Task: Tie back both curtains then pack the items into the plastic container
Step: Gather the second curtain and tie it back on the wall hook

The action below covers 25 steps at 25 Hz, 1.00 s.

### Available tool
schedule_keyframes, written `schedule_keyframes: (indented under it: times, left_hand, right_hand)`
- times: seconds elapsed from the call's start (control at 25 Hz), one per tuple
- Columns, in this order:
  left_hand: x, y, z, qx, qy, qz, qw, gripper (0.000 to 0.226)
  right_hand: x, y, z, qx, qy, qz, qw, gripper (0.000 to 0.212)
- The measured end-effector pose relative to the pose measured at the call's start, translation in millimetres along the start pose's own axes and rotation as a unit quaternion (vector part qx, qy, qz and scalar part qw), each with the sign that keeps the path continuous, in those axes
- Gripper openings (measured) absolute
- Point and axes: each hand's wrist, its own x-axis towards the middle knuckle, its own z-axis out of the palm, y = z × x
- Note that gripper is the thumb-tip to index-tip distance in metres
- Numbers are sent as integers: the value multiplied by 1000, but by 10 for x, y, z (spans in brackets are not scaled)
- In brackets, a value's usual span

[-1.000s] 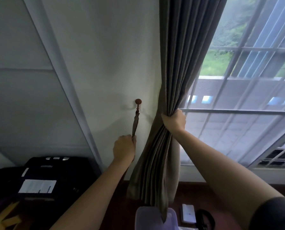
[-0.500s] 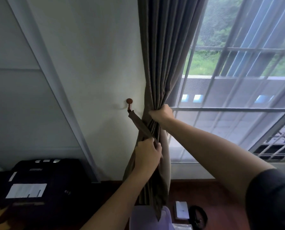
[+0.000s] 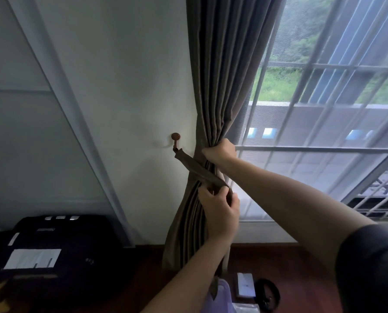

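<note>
Black case (image 3: 53, 245) lower left, window (image 3: 324, 154) on the right. Right hand (image 3: 220, 151) grips the bunched curtain (image 3: 215, 86) mid-frame; just below, left hand (image 3: 220, 213) pinches the tieback (image 3: 195, 168) crossing it.

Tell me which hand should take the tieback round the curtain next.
Left. The left hand pinches the free end of the tieback, drawn from the hook across the front of the curtain. The right hand grips the gathered curtain above it and likely needs to keep it bunched.
</note>
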Motion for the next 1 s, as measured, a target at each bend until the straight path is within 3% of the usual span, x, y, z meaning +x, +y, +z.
schedule_keyframes:
  times: [0.12, 0.32, 0.4, 0.56, 0.64, 0.8, 1.0]
  left_hand:
    - [56, -107, 53, -52, 29, 3, 998, 9]
    - [131, -209, 48, -118, -86, 8, 989, 14]
    - [162, -223, 5, -146, -76, 26, 986, 18]
    - [233, -316, 40, -50, -27, 58, 997, 21]
    - [265, -304, 64, -56, 4, 40, 998, 15]
    - [412, -261, -1, -180, 34, -155, 971, 53]
    - [493, -362, 64, -124, -2, -132, 983, 75]
  right_hand:
    - [27, 7, 19, -9, -4, -7, 1000, 35]
    - [57, 34, 8, -20, 2, -8, 1000, 37]
    - [55, 35, -17, -26, 8, -7, 1000, 39]
    - [16, 33, -24, -27, -3, -10, 1000, 36]
    - [-5, 32, -26, -25, -6, -12, 1000, 35]
    - [-21, 45, -36, -19, -10, -14, 1000, 38]
    - [-51, 11, -68, -22, -45, -17, 999, 40]
